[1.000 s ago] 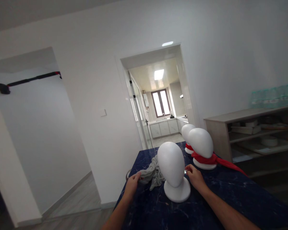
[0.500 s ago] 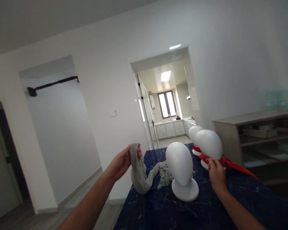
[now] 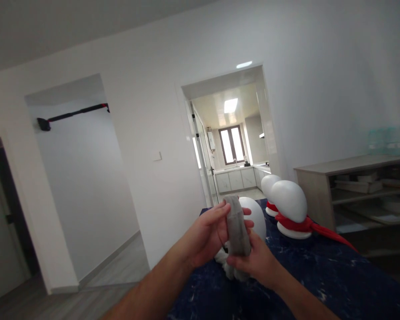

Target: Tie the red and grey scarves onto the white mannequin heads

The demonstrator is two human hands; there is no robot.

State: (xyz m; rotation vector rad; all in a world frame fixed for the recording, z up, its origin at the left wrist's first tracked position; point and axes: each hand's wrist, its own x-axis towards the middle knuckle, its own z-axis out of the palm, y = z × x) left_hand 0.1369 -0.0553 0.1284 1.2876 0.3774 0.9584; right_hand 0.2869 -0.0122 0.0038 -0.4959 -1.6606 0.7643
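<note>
Both of my hands are on a grey scarf (image 3: 237, 229), held up as a loop in front of the nearest white mannequin head (image 3: 256, 218). My left hand (image 3: 210, 235) grips its upper part, the fingers passing behind the cloth. Lower down, my right hand (image 3: 262, 262) pinches the scarf from the right side. The loose end of the scarf hangs down towards the dark blue marbled table (image 3: 323, 278). My hands and the cloth hide the left side and base of the nearest head.
Behind on the right stands another mannequin head (image 3: 290, 200) with a red scarf (image 3: 295, 222) around its neck, one end trailing right. A third head (image 3: 269, 183) is partly hidden behind it. A wooden shelf unit (image 3: 315, 169) stands beyond the table on the right.
My left hand has moved right with the grey scarf, in front of the nearest head. My right hand has left the red scarf and come left onto the grey one.
</note>
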